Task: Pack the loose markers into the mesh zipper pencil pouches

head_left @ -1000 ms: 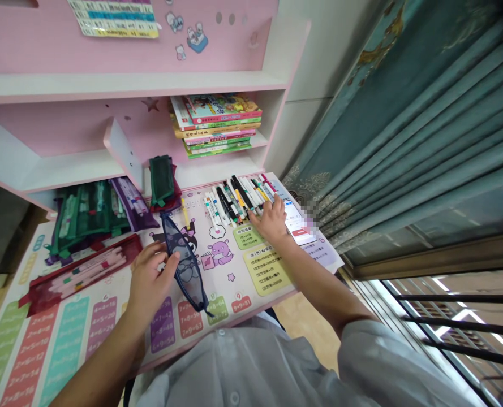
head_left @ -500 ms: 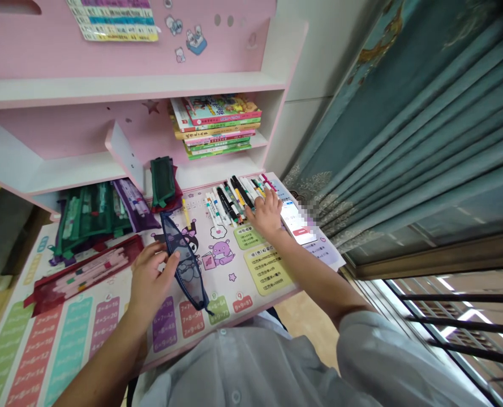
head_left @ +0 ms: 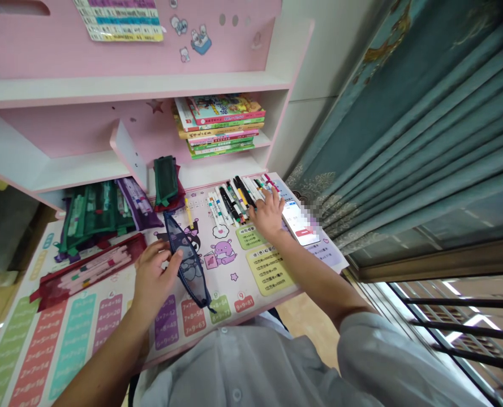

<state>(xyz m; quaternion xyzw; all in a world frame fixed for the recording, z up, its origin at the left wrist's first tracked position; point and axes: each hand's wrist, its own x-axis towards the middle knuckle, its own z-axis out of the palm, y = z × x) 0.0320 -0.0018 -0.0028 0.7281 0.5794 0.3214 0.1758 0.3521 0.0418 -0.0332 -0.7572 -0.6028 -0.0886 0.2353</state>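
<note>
My left hand [head_left: 155, 277] grips a dark blue mesh zip pencil pouch [head_left: 188, 271] by its left edge, fingers partly behind it. The pouch looks flat, tilted over the desk mat with its zip tail hanging at the near end. On the right, my right hand [head_left: 269, 217] lies palm down with fingers apart over the near ends of a row of pens and markers [head_left: 234, 200]. Its fingertips reach among white-barrelled pens; I see none lifted. A single yellow pen [head_left: 188, 213] lies apart, just beyond the blue pouch.
Left of my left hand lies a red mesh pouch [head_left: 94, 270] with pens inside. Behind it are filled green [head_left: 94, 212] and purple [head_left: 138, 203] pouches. A dark green pouch [head_left: 165, 181] lies by the shelf divider. A phone [head_left: 300, 223] sits right; books [head_left: 223, 130] are stacked on the shelf.
The whole view has shifted slightly. Both hands keep nearly the same places, the left still on the blue pouch and the right still over the pens.
</note>
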